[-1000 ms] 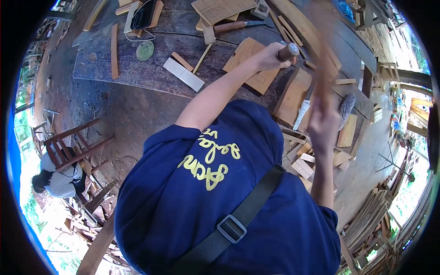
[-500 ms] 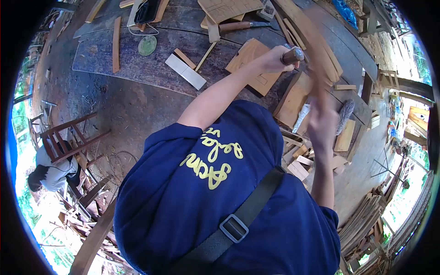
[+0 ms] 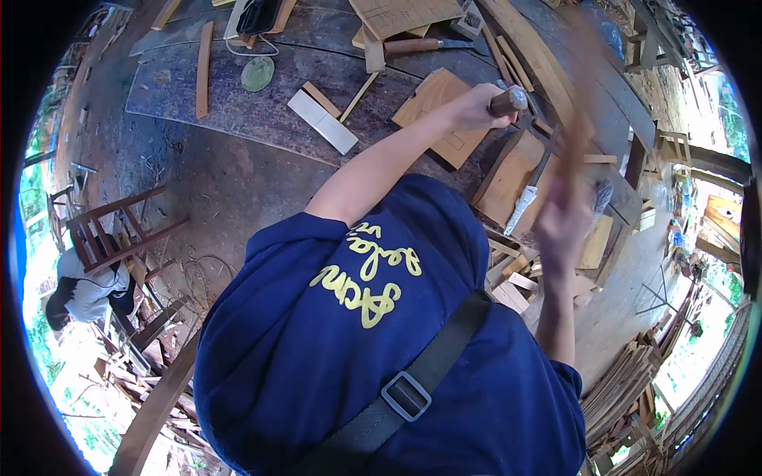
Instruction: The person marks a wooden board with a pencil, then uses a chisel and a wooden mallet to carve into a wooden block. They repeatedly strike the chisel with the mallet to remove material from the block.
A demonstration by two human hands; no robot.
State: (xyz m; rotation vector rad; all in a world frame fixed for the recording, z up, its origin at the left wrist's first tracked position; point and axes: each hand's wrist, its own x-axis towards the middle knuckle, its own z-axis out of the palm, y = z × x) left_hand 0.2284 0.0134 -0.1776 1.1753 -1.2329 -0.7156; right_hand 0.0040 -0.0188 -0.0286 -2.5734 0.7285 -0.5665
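My left hand [image 3: 481, 106] is closed around the wooden handle of a chisel [image 3: 509, 101], whose blade is hidden below the hand. Beneath it lies a flat wooden board [image 3: 448, 119] with pencil-marked outlines, on the dark workbench [image 3: 230, 91]. My right hand [image 3: 562, 218], smeared by motion, grips a long wooden mallet [image 3: 582, 119]. The mallet is raised to the right of the chisel and apart from it, its shape blurred. Close to the right hand are a thick wooden block [image 3: 508, 176] and a white-handled tool [image 3: 521, 208] that I cannot make out.
Another chisel [image 3: 429, 45] lies at the back of the bench near marked boards [image 3: 405, 14]. A pale block [image 3: 322, 121], a green disc [image 3: 257, 74] and wood strips [image 3: 204, 71] lie to the left. Wood offcuts [image 3: 512, 293] are piled below. A person [image 3: 87, 282] is beside a wooden frame [image 3: 119, 230].
The mallet and my right hand have shifted slightly to the right, away from the chisel. My left hand keeps its hold on the chisel in nearly the same place.
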